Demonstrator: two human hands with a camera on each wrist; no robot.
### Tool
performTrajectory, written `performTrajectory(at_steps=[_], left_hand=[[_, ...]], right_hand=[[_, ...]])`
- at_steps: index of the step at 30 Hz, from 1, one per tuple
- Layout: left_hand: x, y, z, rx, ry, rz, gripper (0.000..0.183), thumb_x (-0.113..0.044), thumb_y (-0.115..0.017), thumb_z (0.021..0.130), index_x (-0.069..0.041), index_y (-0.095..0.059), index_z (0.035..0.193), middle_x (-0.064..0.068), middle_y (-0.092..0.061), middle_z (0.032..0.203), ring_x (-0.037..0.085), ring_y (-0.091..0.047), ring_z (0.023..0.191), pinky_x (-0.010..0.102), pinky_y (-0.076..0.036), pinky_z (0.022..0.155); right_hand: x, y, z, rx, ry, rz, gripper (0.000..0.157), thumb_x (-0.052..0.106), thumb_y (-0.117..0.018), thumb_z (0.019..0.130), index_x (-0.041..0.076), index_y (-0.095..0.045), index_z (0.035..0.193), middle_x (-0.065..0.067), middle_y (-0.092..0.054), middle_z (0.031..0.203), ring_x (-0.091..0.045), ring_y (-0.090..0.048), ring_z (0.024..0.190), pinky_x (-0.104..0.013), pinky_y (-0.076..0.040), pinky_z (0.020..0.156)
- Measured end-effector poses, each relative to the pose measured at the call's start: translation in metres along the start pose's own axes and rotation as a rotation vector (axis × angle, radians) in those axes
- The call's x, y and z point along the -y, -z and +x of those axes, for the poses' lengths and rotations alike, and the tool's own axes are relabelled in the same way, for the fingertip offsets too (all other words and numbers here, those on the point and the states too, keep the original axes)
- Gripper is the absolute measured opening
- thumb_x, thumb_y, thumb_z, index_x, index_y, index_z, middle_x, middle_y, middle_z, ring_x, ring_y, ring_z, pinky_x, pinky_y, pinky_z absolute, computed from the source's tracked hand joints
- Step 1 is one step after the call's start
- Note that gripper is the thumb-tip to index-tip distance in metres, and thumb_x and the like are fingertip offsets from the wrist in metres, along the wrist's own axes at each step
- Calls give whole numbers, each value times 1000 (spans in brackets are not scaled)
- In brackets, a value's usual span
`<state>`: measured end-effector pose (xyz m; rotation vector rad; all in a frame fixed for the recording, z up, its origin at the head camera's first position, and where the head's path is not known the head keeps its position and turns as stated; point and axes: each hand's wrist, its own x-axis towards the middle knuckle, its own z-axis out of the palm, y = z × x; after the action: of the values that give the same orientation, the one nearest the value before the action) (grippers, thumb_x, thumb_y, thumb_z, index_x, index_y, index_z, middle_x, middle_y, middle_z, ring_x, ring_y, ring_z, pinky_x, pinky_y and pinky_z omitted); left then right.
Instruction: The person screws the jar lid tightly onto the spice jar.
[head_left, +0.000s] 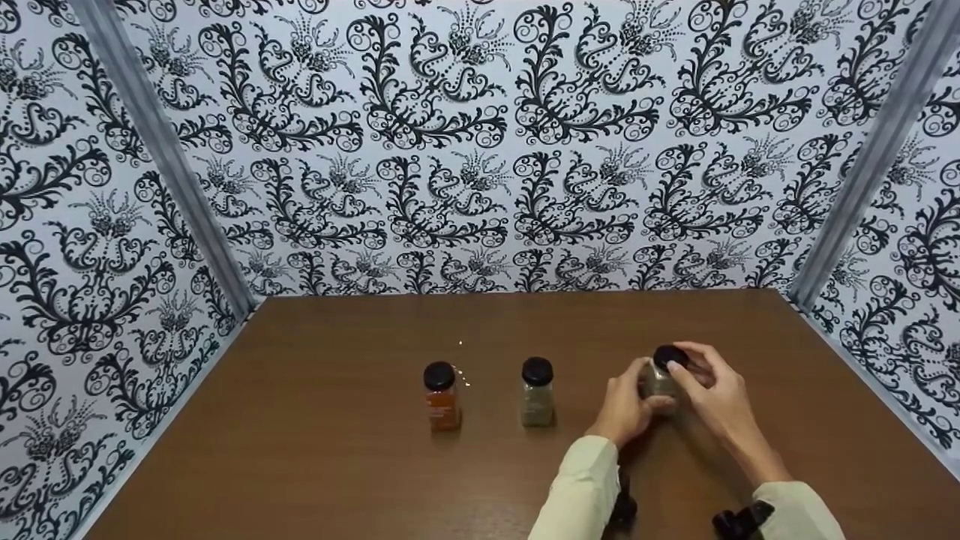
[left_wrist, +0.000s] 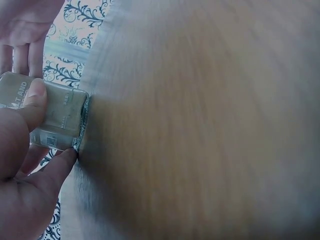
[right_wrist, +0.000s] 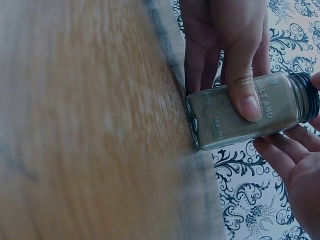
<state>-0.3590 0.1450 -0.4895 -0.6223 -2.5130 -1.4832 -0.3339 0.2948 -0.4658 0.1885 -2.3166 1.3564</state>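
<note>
A clear spice jar (head_left: 661,385) with greyish-green contents and a black lid (head_left: 667,355) stands at the right of the brown table. My left hand (head_left: 627,405) grips its body; in the right wrist view that thumb lies across the label, whose readable part says "ALT AND". On the lid are the thumb and fingers of my right hand (head_left: 718,388), which pinch it from the far side. The left wrist view shows the base of the jar (left_wrist: 65,112) at the tabletop, with the lid out of frame there.
Left of the hands stands a second black-lidded jar with greenish contents (head_left: 537,397). Farther left is a jar with orange-red contents (head_left: 443,405). Patterned black-and-white walls (head_left: 450,187) enclose the table (head_left: 337,480) at the back and sides.
</note>
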Motion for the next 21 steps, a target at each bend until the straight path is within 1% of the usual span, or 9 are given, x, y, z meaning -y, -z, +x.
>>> performTrajectory(at_steps=[4, 8, 12, 17, 21], left_hand=[[0, 0, 0, 2, -1, 1, 51, -27, -80, 84, -18, -60, 130, 2, -75, 112, 4, -67, 98, 16, -51, 82], [1, 0, -1, -17, -46, 32, 51, -26, -80, 84, -16, -59, 129, 3, -76, 110, 5, -68, 96, 14, -51, 81], [2, -1, 0, -31, -75, 49, 51, -26, -80, 84, -15, -59, 129, 5, -76, 109, 5, -69, 96, 14, -51, 80], [2, -2, 1, -35, -58, 43, 52, -25, -81, 83, -15, -60, 129, 5, -76, 109, 5, -68, 96, 14, -50, 80], [1, -2, 0, -34, -37, 51, 51, -26, -81, 82, -16, -60, 128, 5, -76, 108, 6, -68, 96, 15, -51, 81]], right_hand=[[0, 0, 0, 2, -12, -12, 38, 23, -64, 99, 9, -59, 134, -18, -66, 133, 19, -55, 101, -2, -44, 86], [0, 0, 0, 1, -2, -17, 39, 22, -62, 100, 10, -57, 137, -19, -65, 134, 19, -54, 103, -1, -43, 86], [1, -1, 0, -13, 8, -3, 35, 19, -62, 100, 6, -59, 133, -20, -66, 130, 20, -55, 102, -2, -44, 86], [1, -2, 1, -18, 1, 4, 34, 19, -63, 99, 4, -60, 130, -22, -66, 128, 19, -57, 99, -4, -46, 85], [1, -1, 0, -10, -9, -4, 38, 21, -62, 100, 3, -57, 132, -23, -66, 130, 19, -56, 99, -3, -45, 85]])
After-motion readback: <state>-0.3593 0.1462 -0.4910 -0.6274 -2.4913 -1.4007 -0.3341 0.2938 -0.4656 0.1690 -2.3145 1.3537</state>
